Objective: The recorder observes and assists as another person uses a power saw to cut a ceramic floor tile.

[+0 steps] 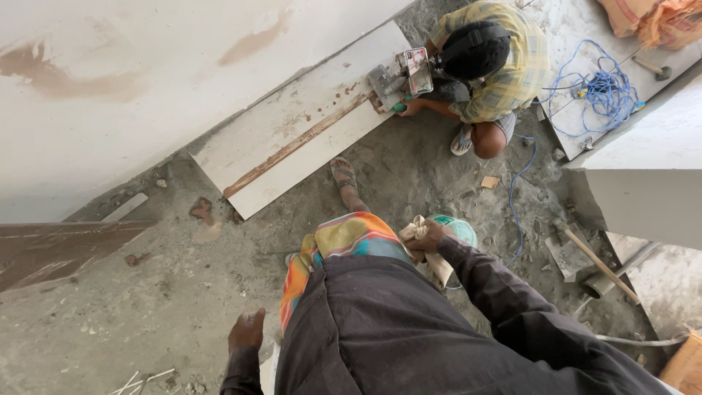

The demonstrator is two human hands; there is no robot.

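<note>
Gripping a pale cloth (426, 249), right hand (423, 239) touches a green bundle (459, 228).

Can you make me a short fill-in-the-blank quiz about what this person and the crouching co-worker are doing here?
1. The person's right hand grips a pale folded ____.
2. The left hand hangs open and holds ____.
3. The crouching co-worker in the checked shirt holds a power cutter on a long white ____.
4. A coiled cable of ____ colour lies on the floor behind the co-worker.

Missing words: cloth; nothing; tile; blue
</note>
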